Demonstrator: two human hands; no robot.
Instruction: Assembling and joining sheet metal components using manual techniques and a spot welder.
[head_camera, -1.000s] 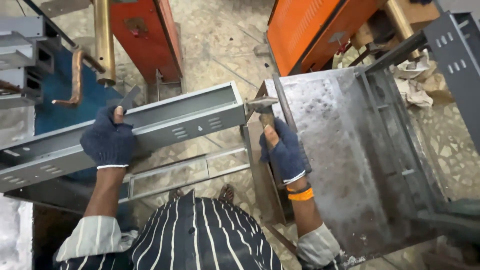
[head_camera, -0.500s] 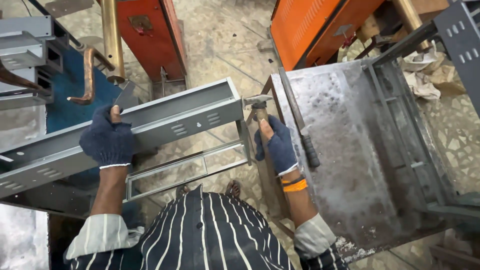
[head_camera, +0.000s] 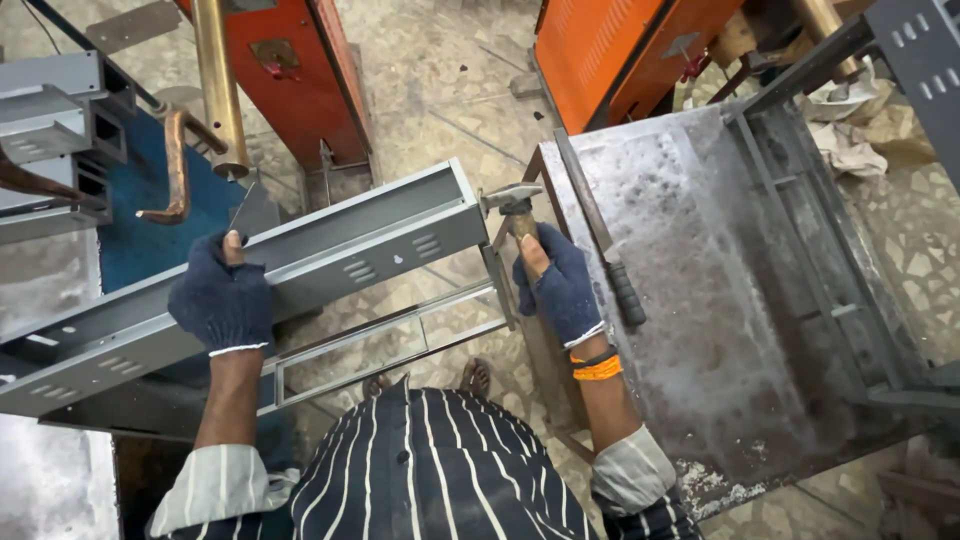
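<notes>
- The left hand (head_camera: 222, 300), in a dark knit glove, is clenched over the top edge of a long grey metal channel (head_camera: 300, 270).
- The channel runs from 8 o'clock up toward centre.
- The right hand (head_camera: 558, 285), also gloved, is grasping a hammer (head_camera: 512, 205) whose head is at the channel's open end.
- A worn grey metal desk (head_camera: 700, 300) lies at 3 o'clock.
</notes>
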